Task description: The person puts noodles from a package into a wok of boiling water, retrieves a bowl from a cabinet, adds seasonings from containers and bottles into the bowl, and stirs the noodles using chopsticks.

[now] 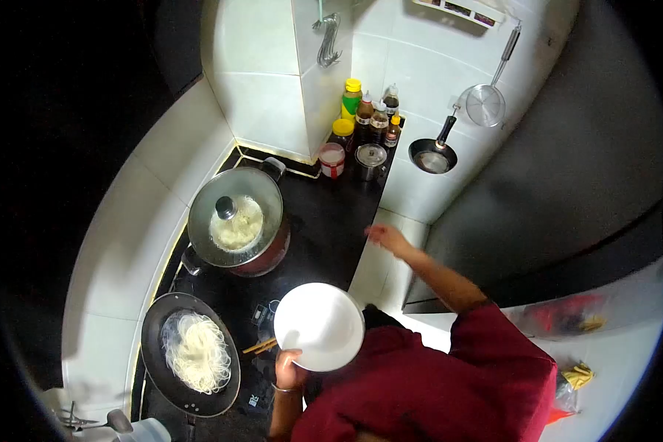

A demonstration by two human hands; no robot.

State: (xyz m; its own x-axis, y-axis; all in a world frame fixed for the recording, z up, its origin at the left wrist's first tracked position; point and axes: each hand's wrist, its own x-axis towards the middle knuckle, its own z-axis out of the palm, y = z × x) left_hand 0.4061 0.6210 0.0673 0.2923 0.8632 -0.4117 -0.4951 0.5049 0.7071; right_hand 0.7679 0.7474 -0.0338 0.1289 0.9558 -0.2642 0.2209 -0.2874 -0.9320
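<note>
My left hand grips the edge of a white plate, its thumb on the upper face. Wooden chopsticks stick out from under the plate's left side; I cannot tell if that hand holds them too. My right hand is in the air past the counter's right edge, fingers loosely apart and holding nothing. Left of the plate, a dark frying pan contains a heap of white noodles. Beyond it stands a reddish pot under a glass lid, with pale, bubbly contents.
Several sauce bottles, a red-and-white jar and a lidded metal container stand at the black counter's far end. A small pan and a strainer hang on the tiled wall. A dark appliance-like panel rises at right.
</note>
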